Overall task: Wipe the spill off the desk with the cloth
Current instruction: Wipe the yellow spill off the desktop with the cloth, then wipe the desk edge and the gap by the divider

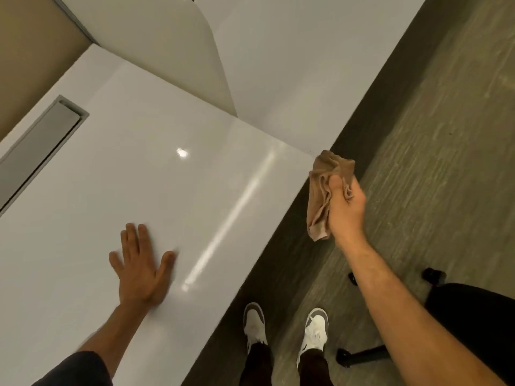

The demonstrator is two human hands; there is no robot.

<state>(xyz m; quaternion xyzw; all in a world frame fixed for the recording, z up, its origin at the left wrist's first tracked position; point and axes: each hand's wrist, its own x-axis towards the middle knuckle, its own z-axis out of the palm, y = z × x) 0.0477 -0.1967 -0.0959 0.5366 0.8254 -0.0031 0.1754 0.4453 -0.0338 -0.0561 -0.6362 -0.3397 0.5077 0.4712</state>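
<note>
A glossy white desk (pixel 145 168) fills the left and middle of the view. My left hand (pixel 140 266) lies flat on it near the front edge, fingers straight and spread. My right hand (pixel 347 210) is raised off the desk, out past its right edge above the floor, and grips a crumpled tan cloth (pixel 323 190) that hangs down from the fist. A small bright spot (pixel 182 153) shows on the desk's middle; I cannot tell whether it is liquid or a light reflection. A long pale streak (pixel 231 215) runs across the surface beside it.
A grey cable slot (pixel 41 143) is set into the desk at the left. A white divider panel (pixel 195 59) rises at the back. Grey wood-look floor (pixel 432 151) lies to the right, with my feet (pixel 284 330) and black chair-base legs (pixel 362 356) on it.
</note>
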